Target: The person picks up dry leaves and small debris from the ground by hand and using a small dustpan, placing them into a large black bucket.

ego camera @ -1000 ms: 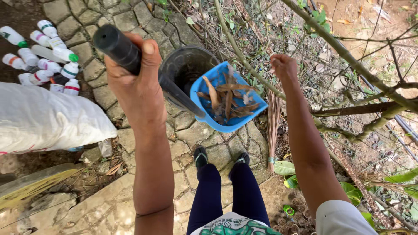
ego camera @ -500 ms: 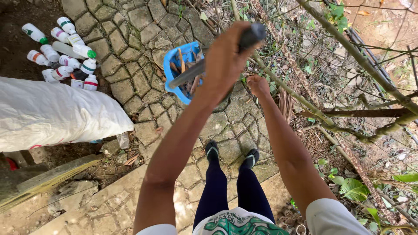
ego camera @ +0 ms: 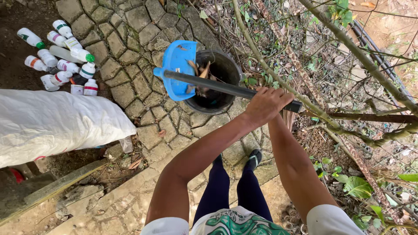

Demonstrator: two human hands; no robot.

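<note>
Over the black bucket: dustpan tipped

Left hand (ego camera: 266, 104) grips the dark handle (ego camera: 217, 85) of the blue dustpan (ego camera: 176, 65), tilted on edge against the bucket (ego camera: 228, 69), dry leaves (ego camera: 198, 69) sliding in. The right hand is hidden behind the left; its grip cannot be told. White bottles (ego camera: 61, 52) lie far left.

The blue dustpan (ego camera: 177, 68) has tipped up over the black bucket (ego camera: 217, 82), its leaves sliding in.
</note>
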